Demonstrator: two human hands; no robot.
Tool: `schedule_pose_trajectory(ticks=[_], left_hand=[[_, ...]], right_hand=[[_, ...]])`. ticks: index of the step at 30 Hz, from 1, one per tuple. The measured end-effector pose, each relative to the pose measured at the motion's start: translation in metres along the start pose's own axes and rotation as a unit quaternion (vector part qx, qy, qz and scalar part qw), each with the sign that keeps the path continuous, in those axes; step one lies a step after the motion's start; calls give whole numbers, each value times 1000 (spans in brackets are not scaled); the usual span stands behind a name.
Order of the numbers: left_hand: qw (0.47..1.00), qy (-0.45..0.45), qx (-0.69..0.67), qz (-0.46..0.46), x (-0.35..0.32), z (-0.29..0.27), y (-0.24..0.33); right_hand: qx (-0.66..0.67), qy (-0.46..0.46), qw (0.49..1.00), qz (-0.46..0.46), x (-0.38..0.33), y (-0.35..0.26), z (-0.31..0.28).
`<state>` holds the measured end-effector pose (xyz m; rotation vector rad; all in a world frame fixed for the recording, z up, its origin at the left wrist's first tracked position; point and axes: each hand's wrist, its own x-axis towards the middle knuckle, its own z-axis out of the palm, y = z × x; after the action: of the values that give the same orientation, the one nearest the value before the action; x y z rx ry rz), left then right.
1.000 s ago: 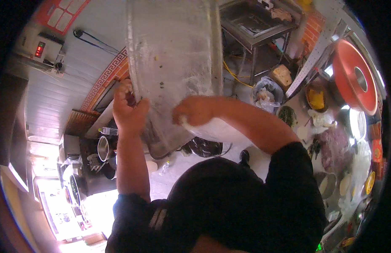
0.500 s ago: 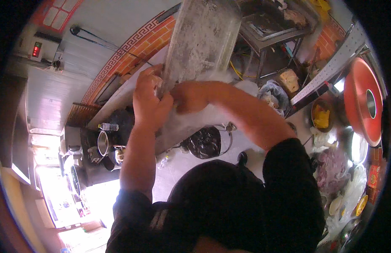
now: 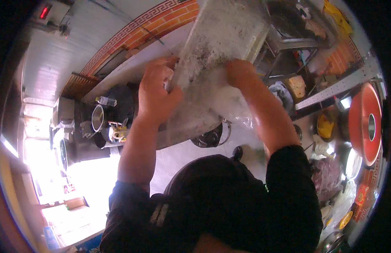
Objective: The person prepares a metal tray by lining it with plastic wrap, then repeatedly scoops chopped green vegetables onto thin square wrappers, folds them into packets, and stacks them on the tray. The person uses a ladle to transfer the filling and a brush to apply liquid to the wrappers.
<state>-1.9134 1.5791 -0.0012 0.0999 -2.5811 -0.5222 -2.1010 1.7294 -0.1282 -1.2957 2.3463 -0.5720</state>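
Observation:
A large cloudy, see-through rectangular bin (image 3: pixel 225 33) with grey smears stands tilted in front of me. At its near left edge my left hand (image 3: pixel 158 92) is closed, with something pale and crumpled between thumb and fingers. My right hand (image 3: pixel 241 72) lies across the bin's near part, its fingers curled in and partly hidden. Thin whitish clear plastic (image 3: pixel 225 99), blurred, spreads below and beside the right hand. Whether the right fingers grip this plastic cannot be made out.
A metal stand with a dark tray (image 3: pixel 292 25) is at the far right. An orange ring-shaped basin (image 3: pixel 360 122) stands at the right edge. A black-lined bucket (image 3: pixel 207 138) is on the floor below the bin. At left, a metal pot (image 3: pixel 97 118) and plastic bottle (image 3: pixel 106 101) sit on a dark counter.
My right hand has moved right, away from my left hand, and the whitish plastic now spreads near it. The bin appears further right; the whole view has shifted.

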Motion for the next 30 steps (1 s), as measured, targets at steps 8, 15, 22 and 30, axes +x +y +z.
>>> schedule_pose_trajectory(ticks=[8, 15, 22, 30], left_hand=[[996, 71, -52, 28, -119, -113, -63], [978, 168, -71, 100, -292, -301, -128], [951, 296, -8, 91, -482, -478, -150], [770, 494, 219, -339, -685, -576, -152]], right_hand=[[-1, -55, 996, 68, -127, 5, 126], [183, -26, 978, 94, -103, -182, 239], [462, -142, 870, -97, 41, -389, 343], [353, -230, 840, -342, 96, -673, 426]])
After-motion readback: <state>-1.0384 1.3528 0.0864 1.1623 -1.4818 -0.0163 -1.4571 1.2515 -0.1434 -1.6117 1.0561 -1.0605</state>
